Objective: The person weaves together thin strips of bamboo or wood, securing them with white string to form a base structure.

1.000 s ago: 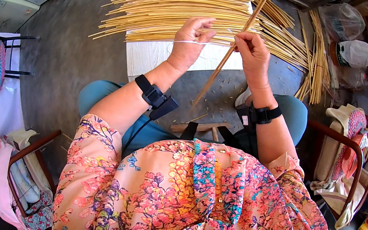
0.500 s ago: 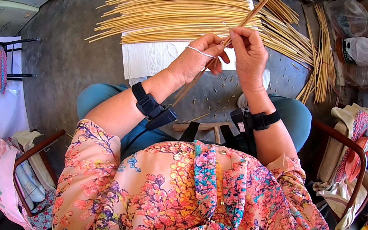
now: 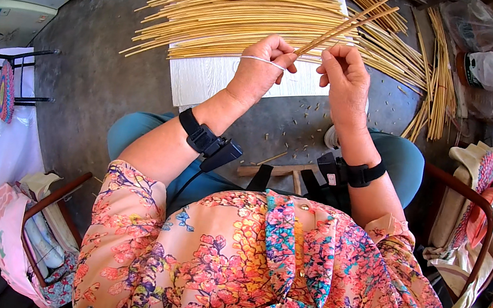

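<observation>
My left hand [image 3: 261, 71] is closed on a few thin brown stalks [image 3: 338, 30], which slant up and right over the pile. A white string [image 3: 262, 60] crosses the back of that hand near the thumb. Just to the right, my right hand [image 3: 347, 74] is raised with thumb and forefinger pinched together, apart from the stalks. Whatever it may hold is too small to make out. Beyond both hands lies a broad layer of long yellow stalks [image 3: 236, 14] on a white wood-grained board [image 3: 196, 85].
Bundled stalks [image 3: 441, 88] lie at the far right, beside plastic-wrapped containers [image 3: 489, 70]. Short cut bits are scattered on the grey floor [image 3: 116, 78]. A wooden-armed chair [image 3: 483, 204] stands right, another chair [image 3: 60, 189] left. A small black-legged stool [image 3: 17, 72] is farther left.
My right hand has come away from the stalks toward the right. The stalks lean further right, and their lower ends, seen below my left hand before, no longer show there.
</observation>
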Available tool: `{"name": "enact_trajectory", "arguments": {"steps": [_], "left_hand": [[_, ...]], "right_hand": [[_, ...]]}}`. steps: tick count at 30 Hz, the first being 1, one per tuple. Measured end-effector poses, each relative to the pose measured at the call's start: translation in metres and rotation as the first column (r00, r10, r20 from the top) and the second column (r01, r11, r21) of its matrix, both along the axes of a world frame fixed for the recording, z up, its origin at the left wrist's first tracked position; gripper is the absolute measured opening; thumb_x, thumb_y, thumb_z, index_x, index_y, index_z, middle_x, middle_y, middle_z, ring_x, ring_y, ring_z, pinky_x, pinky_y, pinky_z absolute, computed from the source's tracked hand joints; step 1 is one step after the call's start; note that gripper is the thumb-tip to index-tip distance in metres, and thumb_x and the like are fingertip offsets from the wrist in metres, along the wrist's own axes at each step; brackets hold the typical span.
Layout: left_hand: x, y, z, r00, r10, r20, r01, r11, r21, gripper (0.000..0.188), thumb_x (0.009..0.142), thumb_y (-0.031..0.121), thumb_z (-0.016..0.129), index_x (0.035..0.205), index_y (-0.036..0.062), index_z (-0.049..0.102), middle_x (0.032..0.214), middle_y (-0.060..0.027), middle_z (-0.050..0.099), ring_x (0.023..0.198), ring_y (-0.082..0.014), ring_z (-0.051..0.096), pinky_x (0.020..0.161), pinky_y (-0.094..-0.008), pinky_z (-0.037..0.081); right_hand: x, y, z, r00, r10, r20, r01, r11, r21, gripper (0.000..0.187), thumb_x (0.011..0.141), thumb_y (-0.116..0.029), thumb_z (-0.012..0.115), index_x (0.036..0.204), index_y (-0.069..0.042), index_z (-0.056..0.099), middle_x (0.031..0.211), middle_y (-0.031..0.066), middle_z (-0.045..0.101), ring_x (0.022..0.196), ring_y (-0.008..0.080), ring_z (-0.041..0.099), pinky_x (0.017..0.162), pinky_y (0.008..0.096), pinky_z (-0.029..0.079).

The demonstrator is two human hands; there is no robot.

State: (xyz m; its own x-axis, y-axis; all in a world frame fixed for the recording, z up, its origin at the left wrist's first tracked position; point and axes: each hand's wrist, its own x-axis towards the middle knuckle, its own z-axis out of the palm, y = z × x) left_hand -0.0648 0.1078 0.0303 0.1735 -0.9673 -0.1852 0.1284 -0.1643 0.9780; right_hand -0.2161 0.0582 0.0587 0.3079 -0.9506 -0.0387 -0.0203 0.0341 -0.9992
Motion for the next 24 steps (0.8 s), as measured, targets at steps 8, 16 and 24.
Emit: {"name": "enact_trajectory", "arguments": {"steps": [8, 16, 24], "left_hand": [[0.002, -0.005, -0.002, 0.998, 0.011, -0.055, -0.009, 1.000, 0.025, 0.009, 0.089, 0.013, 0.057, 0.088, 0.0050, 0.054, 0.075, -0.0068, 0.065, 0.053, -0.0072, 0.048, 0.047, -0.0190, 0.037], [0.011, 0.002, 0.006, 0.992, 0.052, 0.118, -0.054, 0.999, 0.007, 0.007, 0.088, 0.011, 0.057, 0.088, 0.0040, 0.056, 0.077, -0.0071, 0.065, 0.057, -0.0067, 0.052, 0.050, -0.0195, 0.041], [0.007, 0.003, 0.004, 0.940, 0.076, 0.333, -0.046, 0.994, -0.094, 0.006, 0.088, 0.009, 0.057, 0.087, 0.0028, 0.056, 0.075, -0.0069, 0.066, 0.064, -0.0070, 0.060, 0.052, -0.0213, 0.048]], "right_hand": [[-0.004, -0.003, -0.002, 0.940, 0.209, 0.270, -0.289, 0.909, 0.301, 0.007, 0.091, -0.014, 0.053, 0.089, -0.008, 0.053, 0.072, 0.0005, 0.056, 0.055, 0.0075, 0.052, 0.047, 0.0200, 0.039], [0.005, 0.007, 0.008, 0.960, 0.272, -0.071, -0.222, 0.888, 0.402, 0.011, 0.088, -0.018, 0.058, 0.088, -0.007, 0.057, 0.064, -0.0010, 0.055, 0.045, 0.0055, 0.049, 0.038, 0.0185, 0.034], [0.006, 0.008, 0.004, 0.959, 0.263, -0.100, -0.202, 0.890, 0.410, 0.013, 0.086, -0.018, 0.059, 0.088, -0.005, 0.058, 0.060, 0.0004, 0.055, 0.040, 0.0062, 0.048, 0.034, 0.0196, 0.033]]}}
